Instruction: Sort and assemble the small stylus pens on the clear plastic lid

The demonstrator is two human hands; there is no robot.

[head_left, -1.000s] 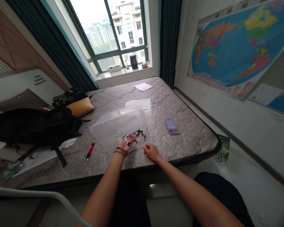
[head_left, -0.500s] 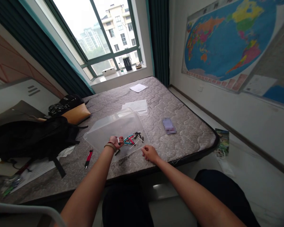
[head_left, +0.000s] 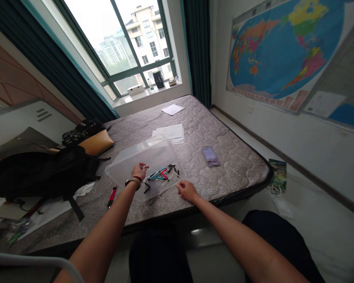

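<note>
Two hands at a heap of pen parts on a clear plastic sheet laid over a mattress.

The left hand point(head_left: 139, 171) hovers at the sheet's point(head_left: 126, 167) middle, fingers loosely curled, pinching what may be 1 small part; whether it truly grips cannot be told. The right hand point(head_left: 187, 191), at 5 o'clock from the heap, rests half-closed on the sheet's near edge and appears empty. The pen parts point(head_left: 164, 173) lie just right of the left hand. Picking 1 piece cleanly probably calls for a fingertip pinch from above while the right hand pins the sheet. A red pen point(head_left: 111, 197) lies at 7 o'clock, a black backpack point(head_left: 41, 169) at 9 o'clock, papers point(head_left: 170, 133) at 12 o'clock; none blocks the reach.
</note>
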